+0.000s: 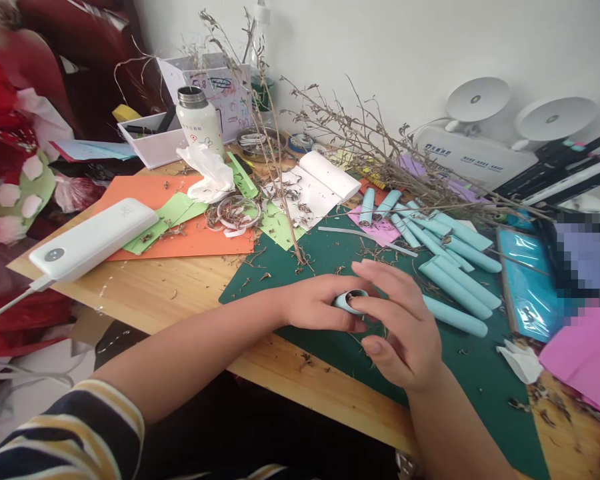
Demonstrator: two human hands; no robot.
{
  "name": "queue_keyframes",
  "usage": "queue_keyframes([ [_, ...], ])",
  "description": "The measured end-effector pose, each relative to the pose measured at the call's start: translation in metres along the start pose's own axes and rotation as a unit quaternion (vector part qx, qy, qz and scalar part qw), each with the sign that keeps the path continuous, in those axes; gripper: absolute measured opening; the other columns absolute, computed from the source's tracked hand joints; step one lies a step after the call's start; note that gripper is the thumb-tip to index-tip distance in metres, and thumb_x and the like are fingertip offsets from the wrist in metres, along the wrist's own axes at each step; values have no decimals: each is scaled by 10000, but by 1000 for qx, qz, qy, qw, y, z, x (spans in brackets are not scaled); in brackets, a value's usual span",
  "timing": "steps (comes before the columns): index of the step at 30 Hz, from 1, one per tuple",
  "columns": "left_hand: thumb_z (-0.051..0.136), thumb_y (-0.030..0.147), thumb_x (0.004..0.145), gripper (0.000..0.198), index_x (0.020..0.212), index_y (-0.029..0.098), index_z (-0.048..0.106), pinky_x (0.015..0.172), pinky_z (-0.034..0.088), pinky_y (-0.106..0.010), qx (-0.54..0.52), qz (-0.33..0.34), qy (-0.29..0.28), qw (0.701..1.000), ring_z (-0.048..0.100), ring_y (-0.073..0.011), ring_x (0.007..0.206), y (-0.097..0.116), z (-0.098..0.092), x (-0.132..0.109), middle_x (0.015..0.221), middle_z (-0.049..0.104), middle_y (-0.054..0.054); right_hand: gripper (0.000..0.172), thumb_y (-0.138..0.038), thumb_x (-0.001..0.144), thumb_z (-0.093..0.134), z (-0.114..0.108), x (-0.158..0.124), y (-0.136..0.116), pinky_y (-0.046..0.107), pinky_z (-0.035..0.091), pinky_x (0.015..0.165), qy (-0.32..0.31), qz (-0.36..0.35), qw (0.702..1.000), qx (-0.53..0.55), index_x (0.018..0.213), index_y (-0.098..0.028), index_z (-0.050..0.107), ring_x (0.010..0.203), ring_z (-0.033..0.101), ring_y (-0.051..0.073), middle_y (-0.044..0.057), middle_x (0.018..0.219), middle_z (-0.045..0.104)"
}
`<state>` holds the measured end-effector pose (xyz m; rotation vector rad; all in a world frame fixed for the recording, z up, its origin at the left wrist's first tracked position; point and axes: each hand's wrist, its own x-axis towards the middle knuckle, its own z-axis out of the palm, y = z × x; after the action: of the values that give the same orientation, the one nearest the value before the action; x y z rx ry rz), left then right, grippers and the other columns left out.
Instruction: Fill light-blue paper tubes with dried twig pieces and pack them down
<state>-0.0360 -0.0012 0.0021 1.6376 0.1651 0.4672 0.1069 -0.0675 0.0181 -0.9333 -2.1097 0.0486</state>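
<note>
Both my hands meet over the green cutting mat (330, 260) near the table's front edge. My left hand (317, 303) is closed around a light blue paper roll (349, 300), whose open end faces up. My right hand (403, 320) curls over the same roll, fingers bent and touching its rim. Several finished light blue paper tubes (447, 257) lie in a loose row just beyond my right hand. Dried twigs (375, 153) spread across the back of the mat.
A white power bank (93, 237) lies on orange paper (190, 233) at the left. A white bottle (199, 120), white box (153, 140), tape rolls (237, 213) and crumpled tissue (210, 173) stand behind. Pink paper (585, 353) and a blue packet (527, 280) lie right.
</note>
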Motion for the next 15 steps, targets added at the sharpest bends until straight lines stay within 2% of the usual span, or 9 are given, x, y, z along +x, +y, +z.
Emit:
queue_keyframes([
  [3,538,152,654,160,801,125,480,608,397,-207,-9,-7,-4,1000,461,-98,647,0,-1,0,702,498,5,225,-314,795,360,0,1,0,484,374,857,38,0,999,2,928,-192,494,1070,434,284,114,1157,464],
  [8,494,103,643,158,799,124,489,577,397,-202,-13,10,-12,1000,459,-95,625,0,-1,0,682,485,11,225,-358,795,386,1,2,-2,480,366,866,-41,-2,997,-68,838,-174,509,1111,388,308,133,1173,457],
  [12,497,149,661,177,834,112,489,587,406,-226,-4,1,-20,1000,466,-111,642,0,0,0,704,489,-6,265,-362,815,344,-3,2,-1,451,398,817,7,-22,995,-94,897,-182,520,1021,445,275,127,1145,476],
  [15,487,128,651,198,848,116,490,607,408,-229,10,3,-20,1000,472,-117,668,-1,0,0,722,495,-7,257,-381,802,371,-5,1,1,448,394,815,-25,-25,992,-120,876,-199,537,1011,435,276,106,1165,476],
])
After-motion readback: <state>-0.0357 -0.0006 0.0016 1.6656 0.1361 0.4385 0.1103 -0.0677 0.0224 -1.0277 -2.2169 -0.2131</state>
